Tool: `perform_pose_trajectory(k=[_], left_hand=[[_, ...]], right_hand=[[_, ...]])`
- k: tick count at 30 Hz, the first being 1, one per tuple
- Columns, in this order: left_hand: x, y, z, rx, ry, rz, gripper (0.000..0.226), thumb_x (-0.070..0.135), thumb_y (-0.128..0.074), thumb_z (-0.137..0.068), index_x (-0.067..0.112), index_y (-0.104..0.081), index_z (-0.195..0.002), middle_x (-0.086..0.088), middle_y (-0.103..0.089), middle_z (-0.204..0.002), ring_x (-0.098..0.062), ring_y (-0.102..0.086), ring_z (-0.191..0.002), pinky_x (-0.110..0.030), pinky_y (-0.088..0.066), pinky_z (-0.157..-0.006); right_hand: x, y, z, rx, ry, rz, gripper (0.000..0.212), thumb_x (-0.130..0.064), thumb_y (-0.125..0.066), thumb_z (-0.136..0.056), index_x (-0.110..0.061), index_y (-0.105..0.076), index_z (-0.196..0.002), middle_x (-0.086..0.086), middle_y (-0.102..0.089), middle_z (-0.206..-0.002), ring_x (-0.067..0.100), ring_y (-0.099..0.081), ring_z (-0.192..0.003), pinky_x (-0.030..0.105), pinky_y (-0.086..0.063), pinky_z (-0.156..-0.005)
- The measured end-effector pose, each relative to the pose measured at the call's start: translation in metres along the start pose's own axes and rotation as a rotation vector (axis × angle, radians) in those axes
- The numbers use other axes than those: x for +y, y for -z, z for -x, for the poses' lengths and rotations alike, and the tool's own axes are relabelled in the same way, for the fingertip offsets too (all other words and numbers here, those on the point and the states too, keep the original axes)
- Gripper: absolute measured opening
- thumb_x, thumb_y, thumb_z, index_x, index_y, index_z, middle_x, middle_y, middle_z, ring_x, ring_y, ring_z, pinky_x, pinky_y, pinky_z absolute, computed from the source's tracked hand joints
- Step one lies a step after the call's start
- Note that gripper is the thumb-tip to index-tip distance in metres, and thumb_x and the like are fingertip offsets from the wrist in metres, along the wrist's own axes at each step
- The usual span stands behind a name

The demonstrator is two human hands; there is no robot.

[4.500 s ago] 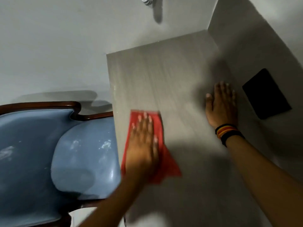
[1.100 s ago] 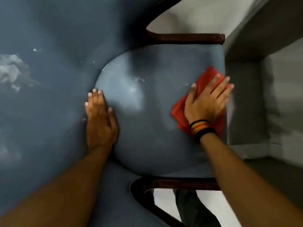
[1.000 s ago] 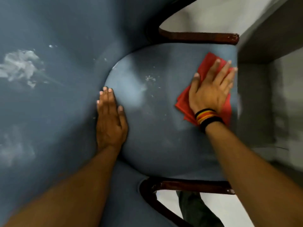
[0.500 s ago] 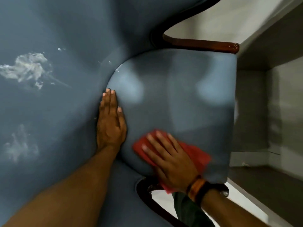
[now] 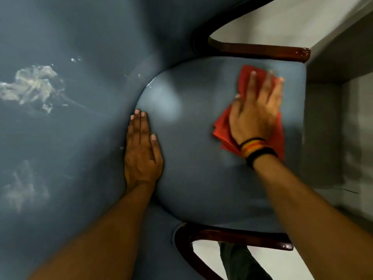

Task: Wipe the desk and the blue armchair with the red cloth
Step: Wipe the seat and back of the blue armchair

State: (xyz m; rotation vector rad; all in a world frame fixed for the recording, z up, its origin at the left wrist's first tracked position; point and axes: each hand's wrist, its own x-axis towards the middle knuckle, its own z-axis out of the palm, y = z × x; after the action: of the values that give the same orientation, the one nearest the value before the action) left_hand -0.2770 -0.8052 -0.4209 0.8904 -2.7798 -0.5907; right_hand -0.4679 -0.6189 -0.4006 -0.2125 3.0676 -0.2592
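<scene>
Blue armchair (image 5: 197, 178) seat fills most of the frame, and the right hand (image 5: 255, 114) is pressed flat, fingers spread, on the crumpled red cloth (image 5: 226, 128) at the seat's upper right. Left hand (image 5: 141, 156) lies open and empty along the seat's left edge, bracing. I'd keep the palm flat and overlap strokes, then hit those pale smudges (image 5: 32, 85) at the frame's upper left.

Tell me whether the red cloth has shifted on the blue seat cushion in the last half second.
Yes. The red cloth went from the near wooden armrest toward the far one.
</scene>
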Motion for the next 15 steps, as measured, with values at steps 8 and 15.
perform_pose_trajectory(k=[8, 15], left_hand=[[0.008, 0.016, -0.003, -0.089, 0.035, 0.102, 0.058, 0.019, -0.034, -0.108, 0.004, -0.029, -0.164, -0.010, -0.024, -0.174, -0.024, -0.021, -0.164, -0.048, -0.025, -0.132], [0.089, 0.020, -0.064, -0.076, -0.300, 0.094, 0.059, 0.022, -0.048, -0.105, 0.002, -0.039, -0.159, -0.015, -0.035, -0.170, -0.030, -0.027, -0.162, -0.047, -0.020, -0.133]], right_hand=[[-0.118, -0.005, 0.014, -0.240, 0.609, -0.114, 0.069, -0.045, -0.039, -0.095, -0.021, -0.034, -0.159, 0.011, -0.022, -0.171, 0.035, -0.013, -0.160, 0.055, -0.012, -0.128], [-0.011, 0.012, -0.013, -0.099, 0.213, -0.247, 0.067, -0.044, -0.026, -0.103, -0.007, -0.032, -0.159, 0.012, -0.027, -0.169, 0.027, -0.019, -0.159, 0.052, -0.008, -0.130]])
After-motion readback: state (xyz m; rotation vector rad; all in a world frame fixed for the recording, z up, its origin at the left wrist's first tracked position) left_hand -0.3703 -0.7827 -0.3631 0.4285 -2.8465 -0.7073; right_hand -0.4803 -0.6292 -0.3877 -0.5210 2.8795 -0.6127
